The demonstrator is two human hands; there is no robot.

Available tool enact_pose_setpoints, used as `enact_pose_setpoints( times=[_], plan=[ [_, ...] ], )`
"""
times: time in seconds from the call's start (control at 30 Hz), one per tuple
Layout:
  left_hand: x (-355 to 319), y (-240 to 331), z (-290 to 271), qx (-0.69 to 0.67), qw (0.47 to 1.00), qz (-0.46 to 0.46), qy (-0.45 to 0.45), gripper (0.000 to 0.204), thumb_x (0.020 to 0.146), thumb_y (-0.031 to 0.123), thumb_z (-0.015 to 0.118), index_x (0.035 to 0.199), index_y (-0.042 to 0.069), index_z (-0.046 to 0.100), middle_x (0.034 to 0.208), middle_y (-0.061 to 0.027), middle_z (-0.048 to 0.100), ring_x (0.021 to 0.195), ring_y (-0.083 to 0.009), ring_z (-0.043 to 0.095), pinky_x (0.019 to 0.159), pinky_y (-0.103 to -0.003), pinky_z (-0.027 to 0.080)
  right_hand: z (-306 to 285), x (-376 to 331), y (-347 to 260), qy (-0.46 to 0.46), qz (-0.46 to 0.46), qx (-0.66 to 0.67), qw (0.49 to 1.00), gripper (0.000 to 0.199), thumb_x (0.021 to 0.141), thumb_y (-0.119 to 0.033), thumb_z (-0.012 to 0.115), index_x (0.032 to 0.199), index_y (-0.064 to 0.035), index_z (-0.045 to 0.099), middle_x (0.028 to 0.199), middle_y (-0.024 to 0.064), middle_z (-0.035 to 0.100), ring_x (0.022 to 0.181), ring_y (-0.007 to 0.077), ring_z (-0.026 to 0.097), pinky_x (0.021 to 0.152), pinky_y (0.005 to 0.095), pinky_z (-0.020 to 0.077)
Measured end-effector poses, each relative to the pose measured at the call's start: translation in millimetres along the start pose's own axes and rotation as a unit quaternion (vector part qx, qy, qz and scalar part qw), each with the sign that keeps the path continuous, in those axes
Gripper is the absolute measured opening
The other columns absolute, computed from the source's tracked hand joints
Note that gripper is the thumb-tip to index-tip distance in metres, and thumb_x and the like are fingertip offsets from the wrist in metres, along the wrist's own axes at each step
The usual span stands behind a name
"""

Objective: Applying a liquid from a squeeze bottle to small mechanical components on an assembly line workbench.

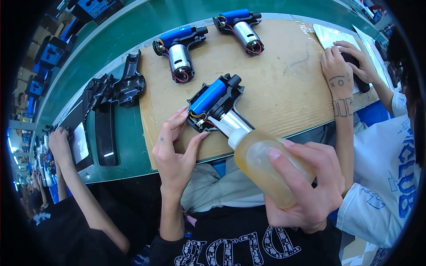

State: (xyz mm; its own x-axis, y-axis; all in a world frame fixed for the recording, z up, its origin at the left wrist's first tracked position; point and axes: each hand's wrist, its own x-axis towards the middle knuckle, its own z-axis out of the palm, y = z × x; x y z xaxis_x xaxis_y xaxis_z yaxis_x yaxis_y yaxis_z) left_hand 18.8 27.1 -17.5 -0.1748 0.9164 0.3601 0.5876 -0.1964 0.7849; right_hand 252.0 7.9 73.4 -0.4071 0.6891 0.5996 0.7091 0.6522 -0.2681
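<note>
My left hand [172, 153] pinches the near-left edge of an opened black gun-shaped housing [237, 94] between fingers and thumb. Inside it lie a blue cylinder [207, 98], thin red and yellow wires, and a silver motor [236, 120]. Wrapped in my right hand [310, 186] is a translucent squeeze bottle [255, 153] of amber liquid, tilted with its pointed white nozzle [220, 126] down at the wires. Whether the tip touches anything or liquid comes out, I cannot tell. The bottle hides part of the motor.
Two similar open units [179, 62] lie farther back on the cardboard sheet [288, 71]. Black housing shells [128, 84] and a dark oblong case [105, 137] sit left on the green table. One co-worker's hand [60, 144] is at left; another's hands [339, 71] are at right, near a black object.
</note>
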Motion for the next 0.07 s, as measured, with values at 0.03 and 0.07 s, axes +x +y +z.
enact_pose_setpoints(
  times=[0.03, 0.07],
  plan=[
    [0.1, -0.4, 0.8, -0.002, 1.0, 0.001, -0.001, 0.05, 0.076, -0.001, 0.085, 0.12, -0.003, 0.061, 0.128, -0.0229, 0.066, 0.116, -0.0288, 0.069, 0.096, -0.036, 0.057, -0.2, 1.4, 0.3, -0.011, -0.003, -0.004, 1.0, 0.056, 0.054, -0.017, 0.071, 0.109, -0.0073, 0.075, 0.104, 0.0159, 0.066, 0.077, 0.0296, 0.066, 0.064, 0.0352, 0.0591],
    [-0.4, -1.4, 1.2, -0.014, 1.0, 0.002, 0.0, 0.049, 0.078, 0.0, 0.084, 0.121, -0.003, 0.061, 0.129, -0.0229, 0.066, 0.118, -0.0318, 0.067, 0.098, -0.038, 0.057, 0.2, 3.1, 0.1, -0.022, -0.003, -0.007, 1.0, 0.057, 0.053, -0.017, 0.071, 0.11, -0.0076, 0.075, 0.107, 0.0163, 0.066, 0.078, 0.0293, 0.066, 0.065, 0.0351, 0.0593]
  ],
)
